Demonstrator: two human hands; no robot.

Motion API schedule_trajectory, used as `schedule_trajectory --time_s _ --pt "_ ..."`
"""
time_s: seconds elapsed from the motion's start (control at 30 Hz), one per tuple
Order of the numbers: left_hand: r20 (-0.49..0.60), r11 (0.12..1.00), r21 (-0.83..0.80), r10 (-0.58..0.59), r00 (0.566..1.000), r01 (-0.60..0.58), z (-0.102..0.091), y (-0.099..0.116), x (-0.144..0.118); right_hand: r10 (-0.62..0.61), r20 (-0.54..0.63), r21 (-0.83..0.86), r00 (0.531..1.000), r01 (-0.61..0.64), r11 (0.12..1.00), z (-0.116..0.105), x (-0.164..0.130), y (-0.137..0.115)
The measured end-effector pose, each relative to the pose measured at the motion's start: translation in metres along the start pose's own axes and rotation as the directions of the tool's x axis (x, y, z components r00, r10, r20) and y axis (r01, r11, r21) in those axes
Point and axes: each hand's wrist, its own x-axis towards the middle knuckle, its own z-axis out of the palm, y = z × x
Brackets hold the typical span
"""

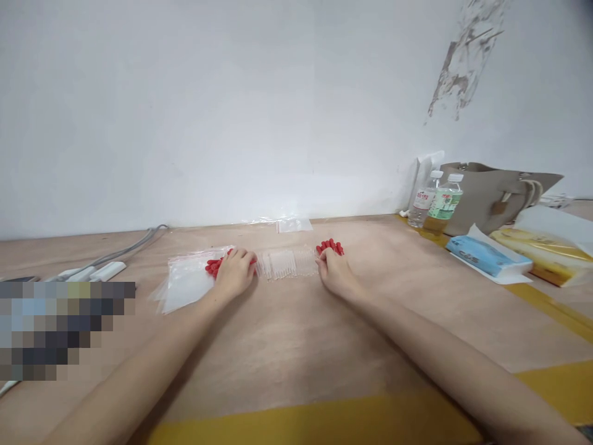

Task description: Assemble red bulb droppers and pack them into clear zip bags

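Red rounded pieces [331, 245], slender clear sticks [283, 264] between.

Soft, bright light leaves dim shadows along the forearms [160, 355]. Plastic wrap [264, 220] glints by the wall [208, 111]; the clear sticks [281, 264] seem slightly blurred; edges stretch, and blocky pixels cover part of the left.

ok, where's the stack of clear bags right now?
Head view, left of centre: the clear bags lie on the table, just left of the left hand and the red pieces it touches.
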Motion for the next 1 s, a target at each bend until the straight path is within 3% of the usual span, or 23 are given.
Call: schedule_trajectory --time_s 0.13,0.4,0.5,0.57,0.63,0.77,0.87,1.0 --pt "0.126 0.998 0.055 -0.015 0.992 0.008 0.007 -0.021 0.029 -0.167 0.024 0.132 0.986 0.163 0.978 -0.005 -0.027 0.011" --pt "0.207 1.0 0.01 0.0 0.978 -0.002 0.006 -0.021 0.04 -0.219 -0.024 0.103 0.975 0.221 0.97 -0.004 -0.043 0.013" --pt "0.129 0.997 -0.071 0.019 0.991 -0.01 -0.003 -0.007 0.026 -0.227 -0.043 0.157 0.973 0.231 0.96 -0.004 -0.044 0.012" --pt "0.032 0.964 -0.266 0.025 0.999 -0.015 -0.006 0.012 0.008 -0.228 -0.051 0.202 0.972 0.234 0.951 -0.005 -0.046 0.01" --pt "0.058 0.876 -0.483 0.027 0.998 0.004 -0.005 0.035 -0.013 -0.235 -0.049 0.235 0.971 0.24 0.942 -0.005 -0.048 0.008" --pt "0.154 0.674 -0.733 0.032 0.988 0.093 0.008 0.07 -0.044 -0.264 -0.053 0.255 0.963 0.269 0.929 -0.004 -0.052 0.004" --pt "0.188 0.601 -0.789 0.032 0.982 0.131 0.015 0.075 -0.049 -0.292 -0.052 0.234 0.955 0.296 0.926 -0.003 -0.054 0.002" --pt "0.175 0.652 -0.754 0.079 0.981 0.083 0.014 0.073 -0.044 -0.334 -0.035 0.209 0.942 0.334 0.919 -0.005 -0.056 -0.002"
